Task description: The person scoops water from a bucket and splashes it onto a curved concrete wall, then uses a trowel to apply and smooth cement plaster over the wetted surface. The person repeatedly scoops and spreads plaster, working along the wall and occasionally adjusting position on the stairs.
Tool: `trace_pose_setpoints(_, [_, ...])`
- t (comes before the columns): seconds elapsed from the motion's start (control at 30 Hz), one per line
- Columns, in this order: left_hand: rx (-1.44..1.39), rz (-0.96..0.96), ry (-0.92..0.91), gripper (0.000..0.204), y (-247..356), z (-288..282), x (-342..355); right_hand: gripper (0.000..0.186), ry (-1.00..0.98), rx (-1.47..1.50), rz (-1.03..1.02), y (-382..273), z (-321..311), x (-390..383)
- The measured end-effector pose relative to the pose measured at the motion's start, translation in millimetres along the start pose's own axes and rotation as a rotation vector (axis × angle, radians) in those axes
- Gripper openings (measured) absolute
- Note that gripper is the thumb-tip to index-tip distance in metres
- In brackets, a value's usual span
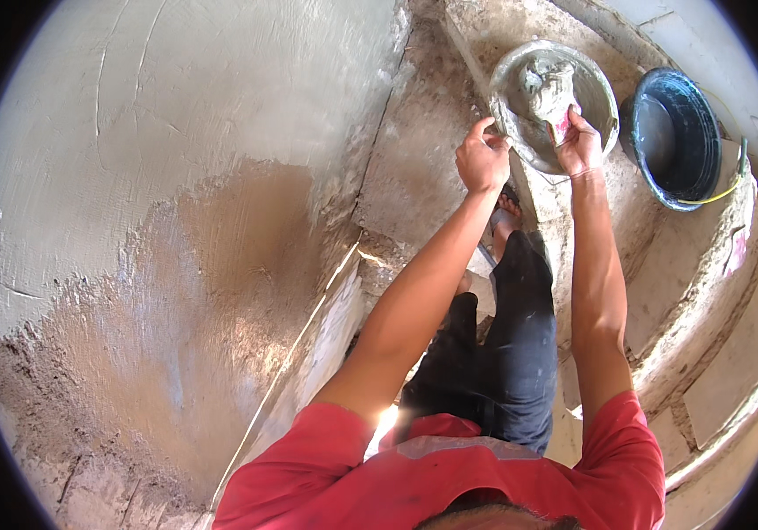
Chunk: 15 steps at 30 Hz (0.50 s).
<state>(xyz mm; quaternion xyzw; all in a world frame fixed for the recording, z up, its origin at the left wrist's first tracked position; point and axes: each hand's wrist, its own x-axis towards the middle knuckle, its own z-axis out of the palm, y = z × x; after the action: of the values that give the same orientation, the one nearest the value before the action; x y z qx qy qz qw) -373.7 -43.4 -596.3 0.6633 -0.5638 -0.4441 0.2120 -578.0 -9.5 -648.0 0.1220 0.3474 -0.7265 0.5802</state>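
Observation:
My left hand is at the near left rim of a round grey basin, its fingers closed on the edge. Wet grey plaster coats the basin's inside. Over the basin, my right hand grips a whitish, plaster-smeared bundle with a pink patch. It looks like a bag or wrapper, but the smears hide its exact kind. The bundle's far end rests in or just above the wet plaster; I cannot tell which.
A dark blue bucket stands right of the basin on the steps. Beyond it lies a whitish pink-marked thing beside a yellow cord. A wall, partly coated in wet grey plaster, fills the left. My foot is below the basin.

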Motion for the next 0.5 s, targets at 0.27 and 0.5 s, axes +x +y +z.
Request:
trace_pose_setpoints(0.27, [-0.213, -0.005, -0.097, 0.049, -14, -12, -32, 0.041, 0.041, -0.196, -0.257, -1, 15, -56])
trace_pose_setpoints(0.5, [-0.245, -0.014, 0.091, 0.037, -35, -116, -115, 0.036, -0.266, 0.107, 0.019, 47, 57, -136])
